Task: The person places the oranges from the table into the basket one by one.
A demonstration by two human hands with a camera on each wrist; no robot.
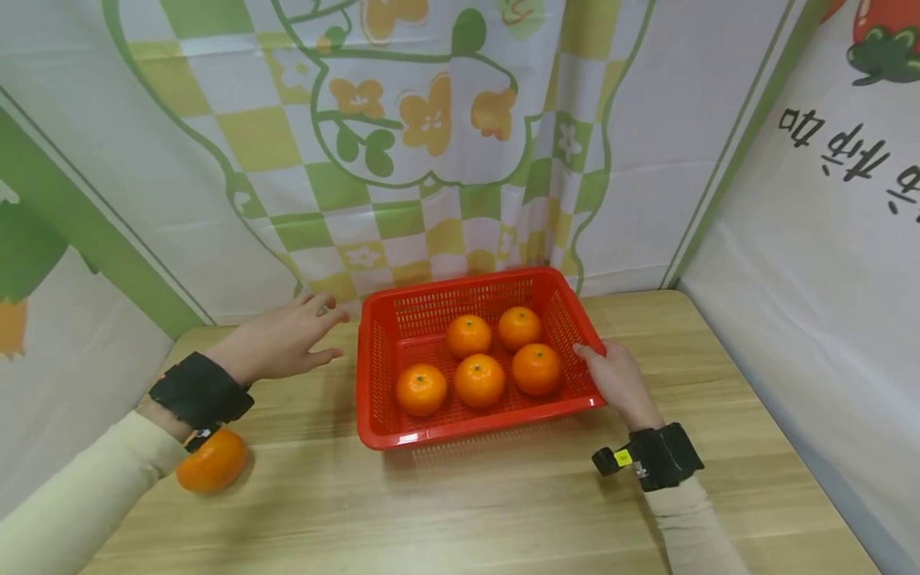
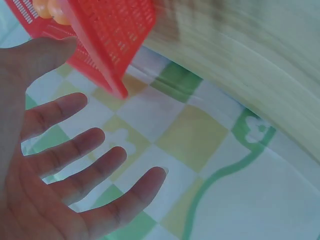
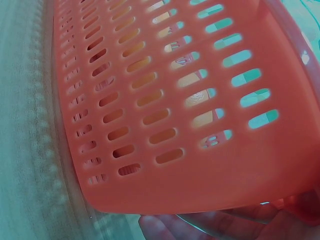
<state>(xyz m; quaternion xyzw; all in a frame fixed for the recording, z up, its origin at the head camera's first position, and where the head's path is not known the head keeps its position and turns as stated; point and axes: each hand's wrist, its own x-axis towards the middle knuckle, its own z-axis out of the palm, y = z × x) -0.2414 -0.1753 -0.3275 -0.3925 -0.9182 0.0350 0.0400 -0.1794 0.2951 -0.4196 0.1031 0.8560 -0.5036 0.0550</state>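
Note:
A red plastic basket [image 1: 431,435] with slotted walls holds several oranges [image 1: 479,381]. My right hand [image 1: 620,379] grips its right end, thumb over the rim. In the right wrist view, the fingers [image 3: 185,227] of that hand show at the lower edge, beside the basket's slotted wall [image 3: 150,192]. Just off the left end is my left hand [image 1: 291,335], its fingers spread and holding nothing. The left wrist view shows a gap between those fingers [image 2: 120,205] and the basket's rim [image 2: 117,87]; the thumb overlaps the basket there.
An orange, smooth-skinned fruit [image 1: 216,463] lies on the wooden table [image 1: 460,511], partly behind the left wrist. A checkered, flower-printed cloth [image 1: 402,160] hangs behind the basket. White printed panels [image 1: 805,239] stand along the sides.

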